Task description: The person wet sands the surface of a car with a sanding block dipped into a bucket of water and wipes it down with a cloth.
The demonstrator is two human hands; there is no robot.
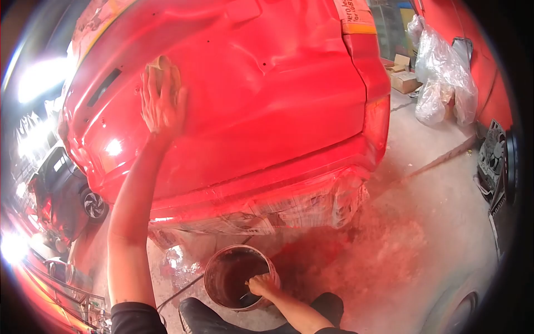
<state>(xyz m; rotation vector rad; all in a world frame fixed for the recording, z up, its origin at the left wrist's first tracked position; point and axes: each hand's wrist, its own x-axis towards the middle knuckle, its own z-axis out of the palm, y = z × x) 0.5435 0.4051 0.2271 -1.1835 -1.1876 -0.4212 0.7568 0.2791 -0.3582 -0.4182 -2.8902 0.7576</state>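
My left hand (161, 103) presses against a glossy red car panel (267, 106), its fingers stretched over a tan pad or folded sheet (162, 62). The pad shows past the fingertips; its exact kind is hard to make out. Lower down, my right hand (262, 285) is closed at the right side of a round bucket (212, 278) on the floor. A small thing seems to stick out below those fingers, too unclear to name. The bucket's inside is dark.
Newspaper masking (289, 214) hangs along the panel's lower edge. A dark car (61, 189) stands at left. Clear plastic sheeting (442, 72) and cardboard boxes (405, 80) lie at right, near a fan unit (493, 147). Reddish stains cover the floor (384, 250).
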